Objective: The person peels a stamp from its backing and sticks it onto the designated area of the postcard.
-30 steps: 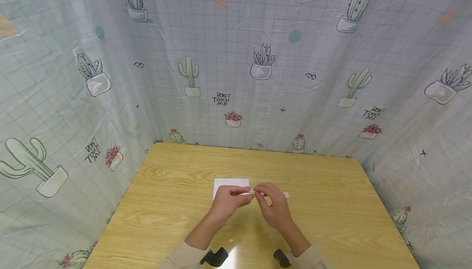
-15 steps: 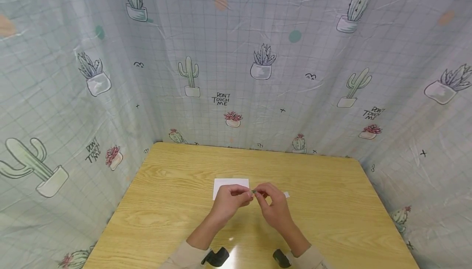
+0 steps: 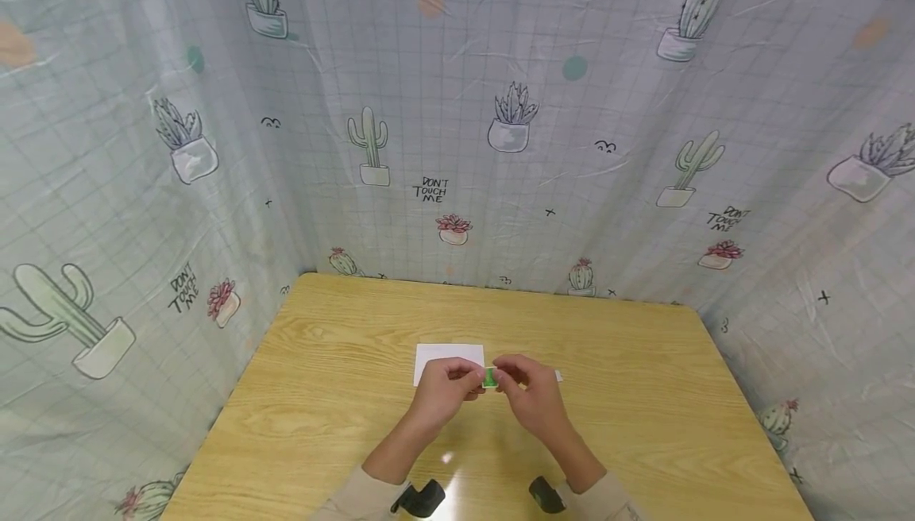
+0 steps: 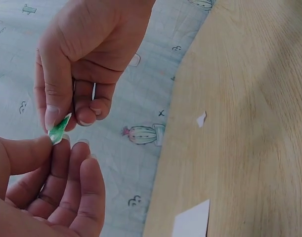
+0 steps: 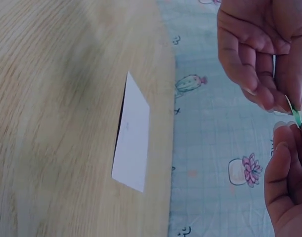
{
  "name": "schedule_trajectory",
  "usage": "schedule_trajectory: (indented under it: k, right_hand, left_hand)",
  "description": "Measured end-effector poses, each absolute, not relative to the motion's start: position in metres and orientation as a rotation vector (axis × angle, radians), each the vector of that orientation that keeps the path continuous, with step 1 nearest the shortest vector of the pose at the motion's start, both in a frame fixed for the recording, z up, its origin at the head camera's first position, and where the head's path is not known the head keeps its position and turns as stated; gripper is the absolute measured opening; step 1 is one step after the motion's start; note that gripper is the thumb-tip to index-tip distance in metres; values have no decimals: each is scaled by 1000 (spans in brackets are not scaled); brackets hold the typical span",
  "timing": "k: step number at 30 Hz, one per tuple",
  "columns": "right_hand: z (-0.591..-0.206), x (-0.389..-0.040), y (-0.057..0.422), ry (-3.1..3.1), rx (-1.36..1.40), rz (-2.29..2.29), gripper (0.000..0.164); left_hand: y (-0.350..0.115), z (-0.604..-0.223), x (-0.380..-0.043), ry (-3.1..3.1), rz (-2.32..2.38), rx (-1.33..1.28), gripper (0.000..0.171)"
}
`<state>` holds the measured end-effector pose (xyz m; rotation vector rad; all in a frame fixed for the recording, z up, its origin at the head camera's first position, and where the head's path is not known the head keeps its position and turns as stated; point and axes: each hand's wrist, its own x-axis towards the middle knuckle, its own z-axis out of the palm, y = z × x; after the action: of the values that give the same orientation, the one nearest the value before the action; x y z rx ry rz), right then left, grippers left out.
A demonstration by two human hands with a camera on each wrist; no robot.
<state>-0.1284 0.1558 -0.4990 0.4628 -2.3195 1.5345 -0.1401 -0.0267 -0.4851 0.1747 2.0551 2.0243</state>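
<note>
Between my two hands is a small green rectangular piece with a white border, sticker-like or stamp-like, held up above the table. My left hand pinches its left end between thumb and fingertips. The right end is pinched by my right hand in the same way. In the left wrist view the green piece is seen at a slant, the right hand above it. From the right wrist it appears as a thin green sliver, nearly edge-on. My fingertips hide both its ends.
A white card or folded paper lies on the wooden table behind my left hand. A small white scrap lies beyond my right hand. A curtain printed with cacti surrounds the table's back and sides.
The small piece has turned: first pale, then nearly edge-on with a little green, now its green face shows in the head view. Both hands stay almost in place.
</note>
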Motion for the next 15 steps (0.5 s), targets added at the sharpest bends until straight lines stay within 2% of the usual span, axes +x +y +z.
schedule_trajectory:
  k: [7,15]
  right_hand:
    - [-487,-129,151,-2428,157,1843,7]
    - [-481,-133,149,-2497,83,1919,8]
  left_hand:
    - [-28,-485,-139,2057,2029,148,20]
    - [-30,-485,-140,2092,2023,143,19]
